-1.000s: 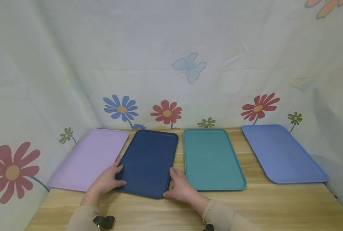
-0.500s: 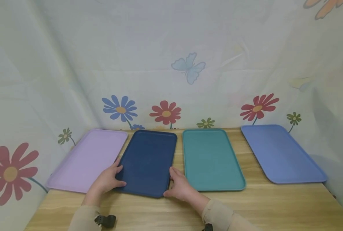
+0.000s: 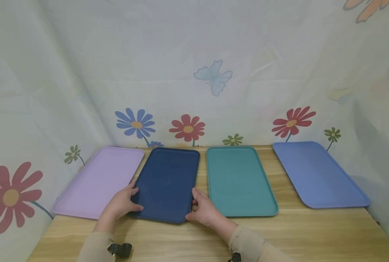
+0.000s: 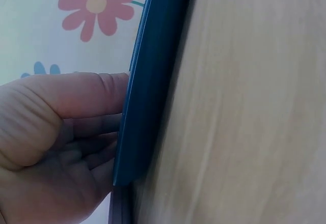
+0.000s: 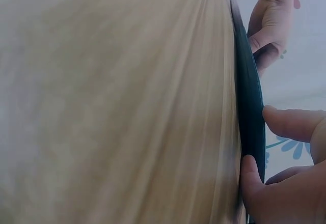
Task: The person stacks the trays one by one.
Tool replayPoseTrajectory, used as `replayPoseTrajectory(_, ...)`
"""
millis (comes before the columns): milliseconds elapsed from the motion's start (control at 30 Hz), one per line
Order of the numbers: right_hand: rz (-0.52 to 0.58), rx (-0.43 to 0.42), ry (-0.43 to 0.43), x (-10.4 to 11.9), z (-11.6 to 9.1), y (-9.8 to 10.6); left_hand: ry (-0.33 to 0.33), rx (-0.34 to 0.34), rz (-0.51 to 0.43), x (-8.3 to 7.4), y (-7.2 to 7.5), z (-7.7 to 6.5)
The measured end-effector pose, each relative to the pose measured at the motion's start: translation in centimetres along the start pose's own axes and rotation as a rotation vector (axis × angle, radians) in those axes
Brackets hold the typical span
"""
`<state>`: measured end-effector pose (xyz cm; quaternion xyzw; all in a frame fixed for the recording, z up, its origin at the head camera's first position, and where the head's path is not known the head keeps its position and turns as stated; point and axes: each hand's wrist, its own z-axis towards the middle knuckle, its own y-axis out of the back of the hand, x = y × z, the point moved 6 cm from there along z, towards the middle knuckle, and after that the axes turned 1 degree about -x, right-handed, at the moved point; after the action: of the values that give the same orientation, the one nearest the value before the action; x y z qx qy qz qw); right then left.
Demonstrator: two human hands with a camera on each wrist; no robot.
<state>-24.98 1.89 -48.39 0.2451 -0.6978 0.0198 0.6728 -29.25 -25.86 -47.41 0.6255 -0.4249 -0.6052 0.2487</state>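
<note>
Head view: four trays lay in a row on the wooden table: lilac tray, navy tray, teal tray, blue tray.
Wrist views: only the navy tray's rim, edge-on, close up.
Left hand: fingers curled, gripping the navy tray's near left edge.
Right hand: gripping its near right corner.

Left hand and right hand lie forward, fingers curled in a grip, wrists low.
</note>
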Motion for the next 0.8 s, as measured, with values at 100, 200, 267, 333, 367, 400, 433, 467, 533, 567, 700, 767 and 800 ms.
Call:
replayPoseTrajectory(100, 0.042, -0.004, 0.006, 0.00, -0.02, 0.00, 0.010, -0.009, -0.005, 0.14, -0.04, 0.01)
replayPoseTrajectory(200, 0.080, -0.011, 0.007, 0.06, -0.09, 0.03, 0.019, -0.025, -0.008, 0.36, -0.10, 0.04)
replayPoseTrajectory(267, 0.111, -0.014, 0.000, 0.09, -0.13, 0.05, 0.018, -0.035, -0.005, 0.41, -0.11, 0.04)
replayPoseTrajectory(333, 0.135, -0.020, -0.007, 0.14, -0.17, 0.09, 0.013, -0.045, -0.001, 0.38, -0.09, 0.03)
replayPoseTrajectory(367, 0.150, -0.022, -0.010, 0.18, -0.20, 0.09, 0.011, -0.049, 0.001, 0.38, -0.07, 0.03)
replayPoseTrajectory(400, 0.160, -0.025, -0.011, 0.19, -0.20, 0.10, 0.012, -0.054, 0.000, 0.38, -0.04, 0.03)
replayPoseTrajectory(433, 0.171, -0.027, -0.009, 0.20, -0.20, 0.10, 0.014, -0.058, -0.002, 0.36, -0.01, 0.00)
replayPoseTrajectory(467, 0.182, -0.029, -0.010, 0.22, -0.21, 0.10, 0.023, -0.056, -0.013, 0.37, -0.04, -0.07)
replayPoseTrajectory(533, 0.199, -0.031, -0.010, 0.20, -0.20, 0.09, 0.040, -0.054, -0.038, 0.38, -0.06, -0.18)
replayPoseTrajectory(567, 0.211, -0.031, -0.009, 0.19, -0.20, 0.09, 0.049, -0.054, -0.052, 0.39, -0.07, -0.23)
replayPoseTrajectory(700, 0.240, -0.033, -0.007, 0.12, -0.14, 0.13, 0.068, -0.052, -0.086, 0.32, -0.15, -0.45)
replayPoseTrajectory(767, 0.247, -0.034, -0.003, 0.10, -0.13, 0.16, 0.065, -0.059, -0.083, 0.33, -0.19, -0.46)
replayPoseTrajectory(800, 0.246, -0.036, -0.005, 0.06, -0.13, 0.19, 0.063, -0.063, -0.080, 0.32, -0.19, -0.48)
